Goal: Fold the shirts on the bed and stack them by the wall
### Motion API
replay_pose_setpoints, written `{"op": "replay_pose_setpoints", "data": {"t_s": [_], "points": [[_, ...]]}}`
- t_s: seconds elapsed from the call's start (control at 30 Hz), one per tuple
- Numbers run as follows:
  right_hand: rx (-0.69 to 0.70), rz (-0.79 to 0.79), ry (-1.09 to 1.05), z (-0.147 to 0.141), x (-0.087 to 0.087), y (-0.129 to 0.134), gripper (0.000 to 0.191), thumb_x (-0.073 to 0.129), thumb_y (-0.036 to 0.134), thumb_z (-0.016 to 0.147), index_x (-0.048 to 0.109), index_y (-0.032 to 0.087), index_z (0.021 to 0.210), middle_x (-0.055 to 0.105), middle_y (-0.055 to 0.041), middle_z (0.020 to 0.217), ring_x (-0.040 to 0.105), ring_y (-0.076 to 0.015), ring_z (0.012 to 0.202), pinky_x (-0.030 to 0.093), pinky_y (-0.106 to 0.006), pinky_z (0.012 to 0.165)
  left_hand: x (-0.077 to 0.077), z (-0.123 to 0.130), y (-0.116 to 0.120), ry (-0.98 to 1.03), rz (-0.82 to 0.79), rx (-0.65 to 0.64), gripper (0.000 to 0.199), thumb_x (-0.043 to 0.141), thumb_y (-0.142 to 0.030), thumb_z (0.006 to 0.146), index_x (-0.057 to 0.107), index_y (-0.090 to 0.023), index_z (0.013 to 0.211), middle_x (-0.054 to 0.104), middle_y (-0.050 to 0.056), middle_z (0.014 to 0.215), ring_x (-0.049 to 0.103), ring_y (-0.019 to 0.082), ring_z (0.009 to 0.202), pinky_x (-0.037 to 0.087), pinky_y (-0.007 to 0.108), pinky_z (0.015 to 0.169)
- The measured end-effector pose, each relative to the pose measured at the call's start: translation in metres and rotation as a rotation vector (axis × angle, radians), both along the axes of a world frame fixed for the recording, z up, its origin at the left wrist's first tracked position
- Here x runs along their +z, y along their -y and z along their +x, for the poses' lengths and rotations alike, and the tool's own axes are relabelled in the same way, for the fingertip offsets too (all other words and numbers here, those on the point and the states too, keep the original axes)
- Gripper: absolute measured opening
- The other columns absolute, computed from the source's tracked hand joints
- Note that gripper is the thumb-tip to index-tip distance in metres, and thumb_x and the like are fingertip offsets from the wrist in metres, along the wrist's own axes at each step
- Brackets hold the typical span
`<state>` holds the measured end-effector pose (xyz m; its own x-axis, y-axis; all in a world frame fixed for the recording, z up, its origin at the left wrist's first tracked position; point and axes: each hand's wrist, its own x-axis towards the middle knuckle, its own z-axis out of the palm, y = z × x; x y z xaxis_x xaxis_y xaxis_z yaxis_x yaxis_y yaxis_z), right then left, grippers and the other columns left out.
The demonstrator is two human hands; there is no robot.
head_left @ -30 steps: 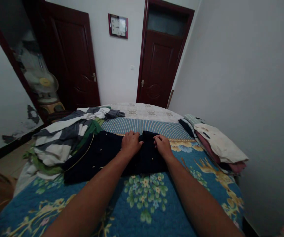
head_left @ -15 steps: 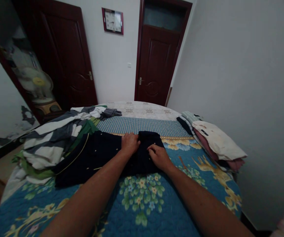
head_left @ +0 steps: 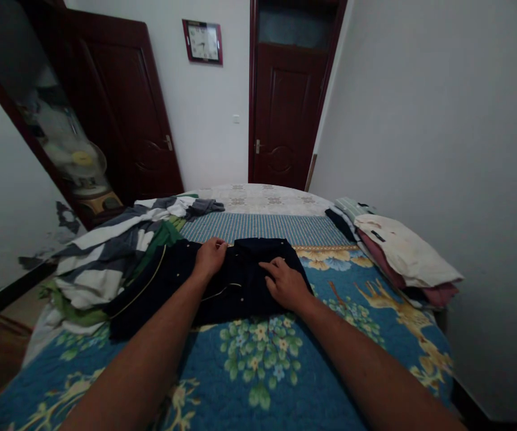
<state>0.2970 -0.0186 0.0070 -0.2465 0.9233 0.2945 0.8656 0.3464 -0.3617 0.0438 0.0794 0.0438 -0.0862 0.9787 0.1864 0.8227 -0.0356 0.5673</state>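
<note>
The dark navy garment [head_left: 249, 305] lies beneath both hands, running from left of the left hand [head_left: 210, 257] to just past the right hand [head_left: 287, 284]. Its near edge rests on the flowered quilt [head_left: 262, 374], which spreads toward the person and in a strip right of the right hand — as far as the folded stack [head_left: 384, 263]. Left of the left hand, the garment meets the heaped clothes [head_left: 96, 263], leaving little room there. On the stack's cream top piece [head_left: 413, 254] sits a small dark label [head_left: 378, 236], its writing unreadable. The hands are apart: the right rests on cloth, index finger extended, thumb spread; the left bends its fingers at the far edge — whether they pinch cloth cannot be told.
</note>
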Motion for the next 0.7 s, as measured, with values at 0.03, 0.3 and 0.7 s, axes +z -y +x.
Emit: {"op": "replay_pose_setpoints", "data": {"t_s": [0.03, 0.3, 0.7], "points": [[0.018, 0.000, 0.035, -0.001, 0.000, 0.001, 0.046, 0.056, 0.030, 0.104, 0.069, 0.030, 0.148, 0.067, -0.0085, 0.145, 0.072, -0.0246, 0.117, 0.058, -0.034, 0.095, 0.001, 0.002, 0.006, 0.008, 0.003, -0.018, 0.030, 0.055, -0.036, 0.106, 0.076, -0.017, 0.114, 0.082, 0.011, 0.114, 0.076, 0.023, 0.105, 0.053, 0.029, 0.089], [0.117, -0.022, 0.098, -0.003, 0.003, 0.006, 0.042, 0.053, 0.028, 0.105, 0.076, 0.032, 0.140, 0.063, -0.0024, 0.159, 0.072, -0.0247, 0.124, 0.057, -0.035, 0.100, -0.002, 0.039, 0.077, -0.070, -0.084, -0.270, 0.042, 0.070, -0.039, 0.098, 0.067, -0.023, 0.137, 0.083, 0.007, 0.107, 0.078, 0.027, 0.102, 0.052, 0.032, 0.084], [-0.057, 0.054, -0.204, -0.004, 0.005, -0.022, 0.049, 0.059, 0.034, 0.103, 0.063, 0.019, 0.150, 0.075, -0.0120, 0.125, 0.071, -0.0248, 0.117, 0.051, -0.038, 0.110, -0.023, 0.041, 0.096, -0.115, 0.091, -0.358, 0.036, 0.063, -0.024, 0.100, 0.072, -0.022, 0.135, 0.072, 0.012, 0.143, 0.067, 0.030, 0.130, 0.051, 0.042, 0.112]]}}
